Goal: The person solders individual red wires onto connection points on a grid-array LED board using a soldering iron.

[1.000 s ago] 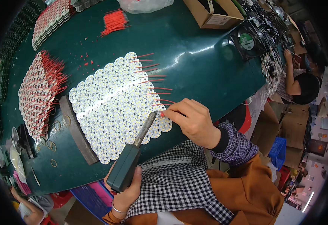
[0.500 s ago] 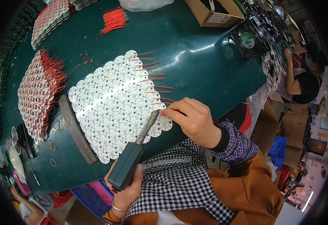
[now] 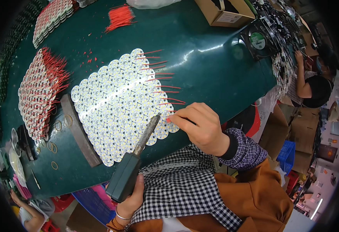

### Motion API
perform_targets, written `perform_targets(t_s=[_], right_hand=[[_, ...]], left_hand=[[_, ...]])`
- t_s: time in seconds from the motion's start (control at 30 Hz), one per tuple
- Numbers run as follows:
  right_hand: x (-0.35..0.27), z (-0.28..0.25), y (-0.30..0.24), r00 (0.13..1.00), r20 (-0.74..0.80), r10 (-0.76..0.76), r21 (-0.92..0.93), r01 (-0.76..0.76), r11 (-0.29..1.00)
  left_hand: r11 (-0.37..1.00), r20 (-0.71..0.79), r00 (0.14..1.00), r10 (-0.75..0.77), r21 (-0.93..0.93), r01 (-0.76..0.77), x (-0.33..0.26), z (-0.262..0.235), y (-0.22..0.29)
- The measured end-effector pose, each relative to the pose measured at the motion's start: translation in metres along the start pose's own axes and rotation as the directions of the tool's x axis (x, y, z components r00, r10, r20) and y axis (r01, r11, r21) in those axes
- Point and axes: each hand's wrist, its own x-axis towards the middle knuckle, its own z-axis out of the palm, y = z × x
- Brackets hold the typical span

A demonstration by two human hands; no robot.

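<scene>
Closest to the viewer, the left hand [image 3: 132,199] wraps shut around the chunky dark handle of a soldering iron [image 3: 132,166], gripped low on the handle, well away from the metal shaft. The iron looks stiff and moderately weighty, and its tip is likely hot, so the handle is the only sensible place to hold it. It slants up and to the right, its tip touching the near edge of a sheet of round white LED boards [image 3: 123,104] lying flat on the green table [image 3: 216,65].

Just right of the tip, the right hand [image 3: 200,125] curls knuckles-up, thumb and forefinger pinching the end of a thin red wire [image 3: 168,119] against a board. The wire looks light and floppy, best held close to its end. The forearm, in a checked sleeve, comes in from the lower right.

Further left lies a second batch of boards [image 3: 36,96] already bristling with red wires. Beyond, a loose bundle of red wires [image 3: 120,17], a cardboard box [image 3: 223,11] and a small black fan [image 3: 257,38]. At far right, another person [image 3: 312,83] works
</scene>
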Motion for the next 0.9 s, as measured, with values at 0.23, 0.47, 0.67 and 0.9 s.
perform_targets(t_s=[0.23, 0.47, 0.67, 0.9], right_hand=[[-0.003, 0.004, 0.001, 0.998, 0.056, 0.026, 0.013, -0.027, 1.0], [-0.003, 0.005, 0.001, 0.997, 0.065, 0.033, 0.005, -0.034, 0.999], [-0.003, 0.006, 0.001, 0.997, 0.061, 0.039, 0.001, -0.04, 0.999], [-0.003, 0.005, -0.002, 0.996, 0.067, 0.062, -0.025, -0.061, 0.998]], left_hand=[[0.993, 0.038, 0.997, -0.066, 0.099, 0.062, 0.003, -0.001, 0.007], [0.982, 0.061, 0.994, -0.085, 0.177, 0.073, 0.007, 0.001, 0.008], [0.986, -0.034, 0.999, 0.021, 0.167, -0.016, 0.013, 0.007, 0.008], [0.997, -0.038, 0.998, -0.049, 0.057, 0.051, -0.008, 0.003, -0.007]])
